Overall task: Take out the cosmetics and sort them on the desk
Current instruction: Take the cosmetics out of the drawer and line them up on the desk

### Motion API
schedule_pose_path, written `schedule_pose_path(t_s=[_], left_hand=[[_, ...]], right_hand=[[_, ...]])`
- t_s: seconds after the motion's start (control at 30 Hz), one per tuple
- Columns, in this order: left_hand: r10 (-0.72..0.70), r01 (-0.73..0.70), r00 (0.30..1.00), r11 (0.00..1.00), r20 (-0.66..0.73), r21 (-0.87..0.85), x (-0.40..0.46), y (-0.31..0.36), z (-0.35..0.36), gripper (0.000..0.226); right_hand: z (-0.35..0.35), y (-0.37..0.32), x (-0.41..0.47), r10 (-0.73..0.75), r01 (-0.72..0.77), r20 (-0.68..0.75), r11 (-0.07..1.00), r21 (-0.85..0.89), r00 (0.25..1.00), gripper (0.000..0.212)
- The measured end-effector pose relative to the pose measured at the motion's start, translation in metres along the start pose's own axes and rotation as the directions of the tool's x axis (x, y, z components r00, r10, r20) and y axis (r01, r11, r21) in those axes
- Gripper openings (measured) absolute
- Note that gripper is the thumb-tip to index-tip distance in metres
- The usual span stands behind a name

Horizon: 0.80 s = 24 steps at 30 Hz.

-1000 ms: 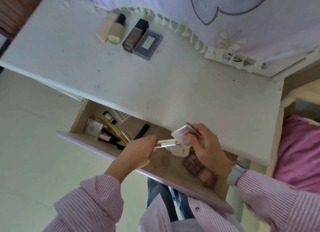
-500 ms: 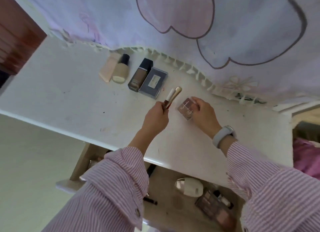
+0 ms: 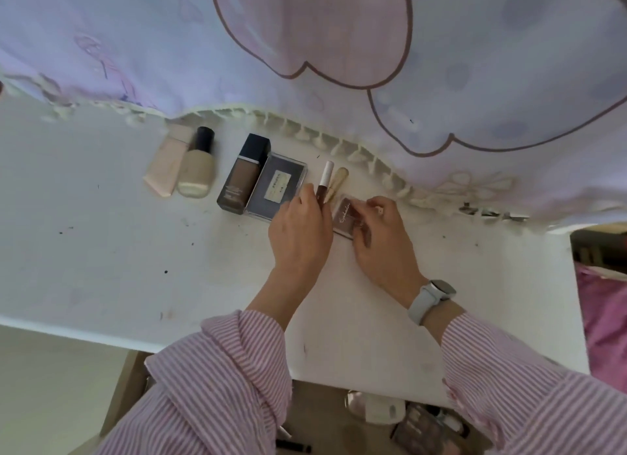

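On the white desk (image 3: 101, 244) my left hand (image 3: 300, 227) pinches two slim tubes, a dark one with a white cap (image 3: 324, 183) and a gold one (image 3: 337, 181), their tips lying on the desk. My right hand (image 3: 383, 240) holds a small brown eyeshadow case (image 3: 346, 215) flat against the desk just right of the tubes. Lined up to the left lie a grey compact (image 3: 276, 186), a brown foundation bottle (image 3: 244, 174), a cream bottle with a black cap (image 3: 198, 166) and a pale pink tube (image 3: 166, 164).
A lilac printed curtain (image 3: 339, 47) with a tasselled hem hangs along the desk's back edge. Below the front edge the open drawer (image 3: 122, 397) holds a white compact (image 3: 376, 409), a palette (image 3: 420, 431) and a black pencil (image 3: 293, 448). Pink bedding (image 3: 607, 319) lies right.
Both hands rose from the drawer with the tubes and the case, moved to the back of the desk and lowered them beside the grey compact.
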<state>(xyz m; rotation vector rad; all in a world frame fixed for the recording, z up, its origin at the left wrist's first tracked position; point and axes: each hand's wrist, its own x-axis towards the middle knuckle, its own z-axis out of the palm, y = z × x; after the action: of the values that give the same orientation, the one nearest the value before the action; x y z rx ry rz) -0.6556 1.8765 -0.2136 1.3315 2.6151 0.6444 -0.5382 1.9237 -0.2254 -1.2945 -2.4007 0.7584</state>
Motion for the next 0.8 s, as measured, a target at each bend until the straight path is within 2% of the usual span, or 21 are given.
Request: schedule_pose_path(t_s=[0.23,0.3,0.4,0.43,0.5,0.6,0.7,0.8], left_hand=[[-0.005,0.005,1.0,1.0,0.029,0.008,0.006,-0.002,0.001,0.031],[0.038,-0.039,0.999,0.999,0.028,0.031,0.0,-0.002,-0.001,0.031],[0.176,-0.178,0.984,0.981,0.04,0.07,-0.015,-0.01,-0.005,0.036],[0.224,-0.228,0.973,0.97,0.061,0.081,-0.02,-0.016,-0.007,0.041],[0.285,-0.31,0.94,0.944,0.187,0.117,-0.03,-0.03,-0.011,0.057],[0.349,-0.431,0.867,0.884,0.357,0.181,-0.036,-0.048,-0.013,0.07],[0.385,-0.474,0.847,0.859,0.366,0.193,-0.029,-0.051,-0.011,0.073],[0.349,-0.46,0.856,0.851,0.383,0.253,-0.02,-0.051,-0.005,0.072]], right_hand=[[0.004,0.0,-0.006,-0.034,0.033,-0.017,0.996,-0.085,0.999,0.038],[0.003,0.0,-0.008,-0.043,0.043,-0.007,0.995,-0.09,0.999,0.039],[0.002,0.003,-0.014,-0.082,0.086,0.043,0.99,-0.114,0.996,0.045],[0.002,0.004,-0.017,-0.097,0.104,0.059,0.986,-0.132,0.994,0.047],[0.001,0.007,-0.022,-0.114,0.125,0.07,0.978,-0.169,0.991,0.046],[0.0,0.008,-0.023,-0.122,0.124,0.019,0.972,-0.198,0.992,0.04],[0.0,0.006,-0.02,-0.126,0.12,-0.014,0.97,-0.21,0.992,0.036],[0.0,0.004,-0.016,-0.111,0.107,-0.011,0.971,-0.212,0.994,0.038]])
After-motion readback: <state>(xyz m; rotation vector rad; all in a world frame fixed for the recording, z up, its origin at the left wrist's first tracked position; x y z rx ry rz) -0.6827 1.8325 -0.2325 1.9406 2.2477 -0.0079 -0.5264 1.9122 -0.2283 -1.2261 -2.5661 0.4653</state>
